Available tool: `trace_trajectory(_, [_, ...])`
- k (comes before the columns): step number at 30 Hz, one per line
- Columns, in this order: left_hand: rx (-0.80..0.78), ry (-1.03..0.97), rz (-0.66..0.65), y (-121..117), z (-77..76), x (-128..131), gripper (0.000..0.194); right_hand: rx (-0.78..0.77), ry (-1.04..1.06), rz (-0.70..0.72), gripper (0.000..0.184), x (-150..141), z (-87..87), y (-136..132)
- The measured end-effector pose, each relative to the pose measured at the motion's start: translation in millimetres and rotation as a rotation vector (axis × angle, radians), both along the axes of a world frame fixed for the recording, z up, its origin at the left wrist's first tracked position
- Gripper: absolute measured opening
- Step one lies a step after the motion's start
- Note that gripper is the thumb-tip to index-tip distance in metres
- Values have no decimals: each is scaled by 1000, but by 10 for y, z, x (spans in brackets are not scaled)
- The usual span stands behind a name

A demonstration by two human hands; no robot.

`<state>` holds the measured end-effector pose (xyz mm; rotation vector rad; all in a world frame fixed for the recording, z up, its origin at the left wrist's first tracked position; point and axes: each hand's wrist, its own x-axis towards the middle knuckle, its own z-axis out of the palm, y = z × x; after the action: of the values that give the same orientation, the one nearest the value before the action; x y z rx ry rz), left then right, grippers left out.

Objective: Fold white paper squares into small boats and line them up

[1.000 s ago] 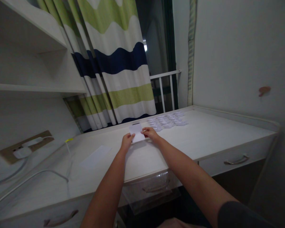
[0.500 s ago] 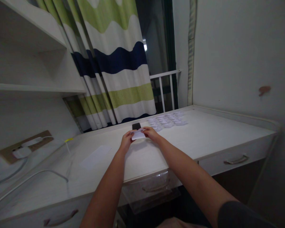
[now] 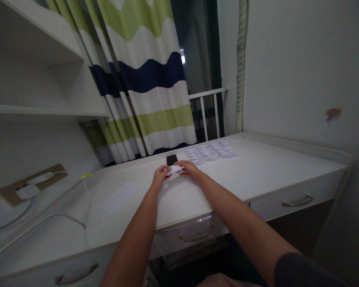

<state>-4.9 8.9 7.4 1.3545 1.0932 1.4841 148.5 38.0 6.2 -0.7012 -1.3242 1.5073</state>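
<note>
Between my two hands is a small piece of white paper (image 3: pixel 175 169), folded into a narrow strip and held just above the desk. My left hand (image 3: pixel 160 176) pinches its left end. At the other end, my right hand (image 3: pixel 189 169) grips it with the thumb and fingers. Right behind the paper lies a black phone-like object (image 3: pixel 171 160), partly covered by my fingers. Several folded white paper pieces (image 3: pixel 209 152) are laid out in rows beyond my right hand. A flat sheet of white paper (image 3: pixel 121 197) rests on the desk to the left.
The white desk (image 3: pixel 179 203) has drawers with metal handles (image 3: pixel 297 201) along its front. A white cable (image 3: pixel 56 215) runs over its left side, near plugged-in chargers (image 3: pixel 28 192). Shelves (image 3: pixel 48 109) overhang the left. A striped curtain (image 3: pixel 158 95) hangs behind.
The paper between my hands has become narrower, from a wider flat piece to a thin strip. My hands have barely shifted, and the other things lie as before.
</note>
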Motion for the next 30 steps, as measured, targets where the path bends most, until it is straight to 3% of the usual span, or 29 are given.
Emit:
trace_trajectory(5, [69,77,82,9,-14,-11,40,-2,28,-56,32,-9,-65,73])
trace_trajectory(9, [-5,87,-1,19,-35,1,50,66,-6,-142,19,-2,-75,120])
trace_trajectory(13, [-61,123,-61,21,-50,36,41,151,-59,-162,15,-3,-58,111])
trace_trajectory(18, [33,121,21,23,-27,23,34,187,-75,-93,23,-13,-50,85])
trace_trajectory(30, [120,47,108,45,-13,-4,34,207,-102,-171,22,-12,-61,134])
